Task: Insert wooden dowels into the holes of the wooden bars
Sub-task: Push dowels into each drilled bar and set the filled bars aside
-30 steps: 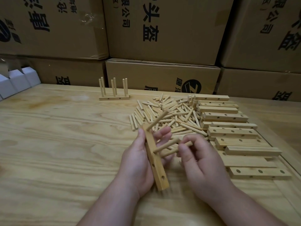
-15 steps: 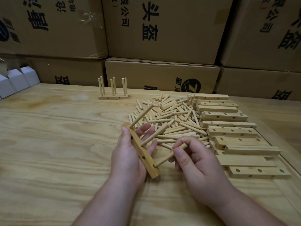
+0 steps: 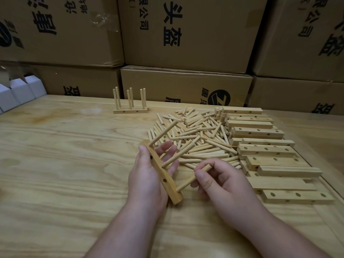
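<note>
While half a second back the third dowel [image 3: 193, 178] only neared the bar [image 3: 161, 173], now sits seated in the near-end hole: three in. Left hand [image 3: 147, 181] grasping the bar, tilted above the counter [image 3: 65, 164], long axis running near-right to far-left. Right hand [image 3: 221, 185] pinching the dowel, pointing right toward the dowel pile [image 3: 195, 138].

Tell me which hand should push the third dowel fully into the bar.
Right. The right hand already pinches the third dowel, whose tip sits at the bar. The left hand grips that bar and is best kept steadying it.
</note>
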A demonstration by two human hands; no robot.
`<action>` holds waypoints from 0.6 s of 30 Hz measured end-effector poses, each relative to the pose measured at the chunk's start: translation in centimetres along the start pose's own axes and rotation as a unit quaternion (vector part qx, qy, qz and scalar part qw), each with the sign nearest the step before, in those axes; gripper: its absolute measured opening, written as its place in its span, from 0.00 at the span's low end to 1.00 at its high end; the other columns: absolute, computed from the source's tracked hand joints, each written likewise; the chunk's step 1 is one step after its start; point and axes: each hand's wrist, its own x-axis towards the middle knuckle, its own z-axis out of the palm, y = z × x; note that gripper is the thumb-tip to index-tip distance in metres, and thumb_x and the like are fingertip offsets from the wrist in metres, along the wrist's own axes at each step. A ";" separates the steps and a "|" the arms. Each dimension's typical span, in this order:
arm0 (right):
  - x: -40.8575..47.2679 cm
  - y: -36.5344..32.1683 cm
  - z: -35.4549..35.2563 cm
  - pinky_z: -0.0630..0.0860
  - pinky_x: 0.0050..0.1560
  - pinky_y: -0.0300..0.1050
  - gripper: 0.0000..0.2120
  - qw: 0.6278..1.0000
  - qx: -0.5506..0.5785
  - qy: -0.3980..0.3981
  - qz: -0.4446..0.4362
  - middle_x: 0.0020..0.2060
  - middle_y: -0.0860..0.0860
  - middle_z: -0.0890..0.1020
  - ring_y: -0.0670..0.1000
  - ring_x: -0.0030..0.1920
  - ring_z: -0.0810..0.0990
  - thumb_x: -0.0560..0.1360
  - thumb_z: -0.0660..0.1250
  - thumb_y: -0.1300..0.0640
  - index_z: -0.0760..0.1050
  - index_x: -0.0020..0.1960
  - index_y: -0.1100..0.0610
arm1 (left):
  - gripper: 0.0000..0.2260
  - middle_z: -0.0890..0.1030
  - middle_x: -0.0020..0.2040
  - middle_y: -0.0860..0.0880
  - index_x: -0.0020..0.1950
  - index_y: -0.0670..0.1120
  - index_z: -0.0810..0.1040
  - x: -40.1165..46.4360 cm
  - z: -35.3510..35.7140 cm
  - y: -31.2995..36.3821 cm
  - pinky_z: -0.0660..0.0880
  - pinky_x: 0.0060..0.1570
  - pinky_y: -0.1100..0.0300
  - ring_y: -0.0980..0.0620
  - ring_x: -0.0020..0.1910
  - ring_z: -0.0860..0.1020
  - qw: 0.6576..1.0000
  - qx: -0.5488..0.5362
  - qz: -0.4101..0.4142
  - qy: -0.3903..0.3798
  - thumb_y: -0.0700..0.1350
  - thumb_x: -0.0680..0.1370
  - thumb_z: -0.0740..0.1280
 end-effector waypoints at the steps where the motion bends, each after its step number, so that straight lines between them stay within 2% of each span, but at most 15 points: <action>1: 0.0 0.0 0.1 0.79 0.41 0.42 0.04 1.000 0.021 -0.006 0.014 0.39 0.49 0.85 0.47 0.40 0.82 0.76 0.71 0.51 0.80 0.49 0.43 | 0.21 0.87 0.51 0.43 0.59 0.42 0.76 0.0 0.0 0.0 0.80 0.55 0.44 0.46 0.53 0.86 1.000 -0.003 0.000 0.002 0.57 0.86 0.52; 4: -0.2 0.1 0.6 0.76 0.39 0.44 0.16 0.997 0.016 -0.037 0.059 0.36 0.49 0.81 0.49 0.35 0.77 0.67 0.75 0.41 0.79 0.53 0.42 | 0.23 0.87 0.54 0.44 0.57 0.42 0.76 0.0 0.1 0.0 0.78 0.60 0.44 0.46 0.55 0.85 1.000 -0.018 -0.007 -0.003 0.58 0.86 0.50; 7: -0.2 0.3 0.6 0.66 0.31 0.38 0.25 0.990 -0.132 -0.027 0.028 0.29 0.48 0.76 0.41 0.28 0.69 0.64 0.72 0.34 0.79 0.44 0.56 | 0.23 0.86 0.57 0.43 0.59 0.43 0.76 -0.3 0.3 -0.1 0.73 0.67 0.42 0.45 0.58 0.84 0.999 -0.037 -0.012 -0.027 0.58 0.86 0.49; 10: -0.1 0.4 0.4 0.66 0.30 0.36 0.16 0.986 -0.168 0.013 0.013 0.28 0.47 0.75 0.42 0.28 0.70 0.69 0.76 0.43 0.79 0.39 0.56 | 0.25 0.85 0.59 0.43 0.64 0.42 0.74 -0.6 0.3 -0.2 0.71 0.68 0.43 0.44 0.60 0.83 0.997 -0.051 -0.014 -0.054 0.58 0.86 0.48; 12: 0.0 0.2 0.2 0.68 0.31 0.35 0.06 0.987 -0.158 0.013 0.016 0.29 0.46 0.77 0.41 0.29 0.72 0.70 0.78 0.48 0.83 0.42 0.49 | 0.26 0.85 0.60 0.43 0.70 0.41 0.71 -0.7 0.4 -0.2 0.71 0.68 0.45 0.45 0.61 0.83 0.996 -0.057 -0.018 -0.066 0.58 0.86 0.47; 13: 0.0 0.0 0.2 0.69 0.32 0.35 0.04 0.987 -0.156 0.006 0.021 0.30 0.46 0.78 0.41 0.29 0.72 0.70 0.78 0.49 0.83 0.43 0.44 | 0.26 0.84 0.60 0.43 0.72 0.41 0.70 -0.8 0.5 -0.2 0.71 0.68 0.46 0.45 0.60 0.83 0.996 -0.059 -0.022 -0.069 0.58 0.86 0.47; 15: -0.2 -0.4 0.2 0.70 0.32 0.36 0.07 0.987 -0.157 -0.009 0.031 0.32 0.46 0.79 0.41 0.30 0.73 0.70 0.78 0.50 0.83 0.44 0.39 | 0.25 0.84 0.60 0.42 0.72 0.42 0.69 -0.8 0.6 -0.1 0.71 0.67 0.47 0.46 0.60 0.83 0.995 -0.062 -0.033 -0.071 0.58 0.86 0.48; 18: -0.3 -0.8 0.2 0.75 0.35 0.41 0.08 0.984 -0.172 0.006 0.039 0.33 0.46 0.82 0.46 0.31 0.78 0.68 0.79 0.51 0.83 0.42 0.40 | 0.24 0.85 0.59 0.42 0.70 0.42 0.72 -0.9 0.6 -0.1 0.72 0.67 0.47 0.44 0.62 0.82 0.994 -0.064 -0.058 -0.073 0.58 0.85 0.51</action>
